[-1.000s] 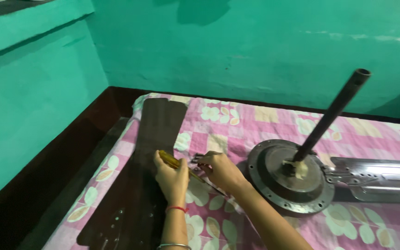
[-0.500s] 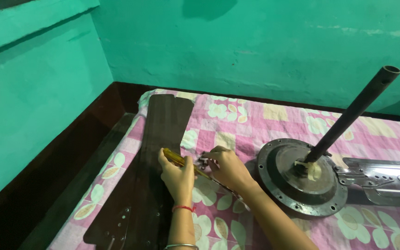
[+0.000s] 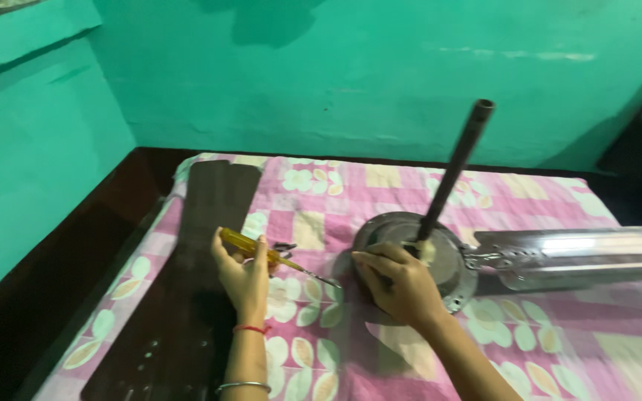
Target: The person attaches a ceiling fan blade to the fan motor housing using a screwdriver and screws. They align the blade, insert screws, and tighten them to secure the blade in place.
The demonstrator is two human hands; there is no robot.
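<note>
Head view: the left hand (image 3: 243, 276) is clenched around the yellow translucent handle of a screwdriver (image 3: 261, 254). The steel shaft of this tool projects to the right, with its tip above the pink floral chequered bedsheet (image 3: 529, 327), just short of the right hand (image 3: 399, 284). The left grip lies at the right edge of a dark brown flat fan blade (image 3: 195, 275), which lies lengthwise on the sheet. A small cluster of dark metal screws (image 3: 285, 248) lies just beside the left fingers. The right hand rests palm down on the near rim of the round grey metal fan motor housing (image 3: 451, 256); its fingers curl over the rim, grasping it. A dark metal downrod (image 3: 455, 167) rises tilted from the housing centre. A silver metal fan blade (image 3: 581, 256) extends right from the housing.
</note>
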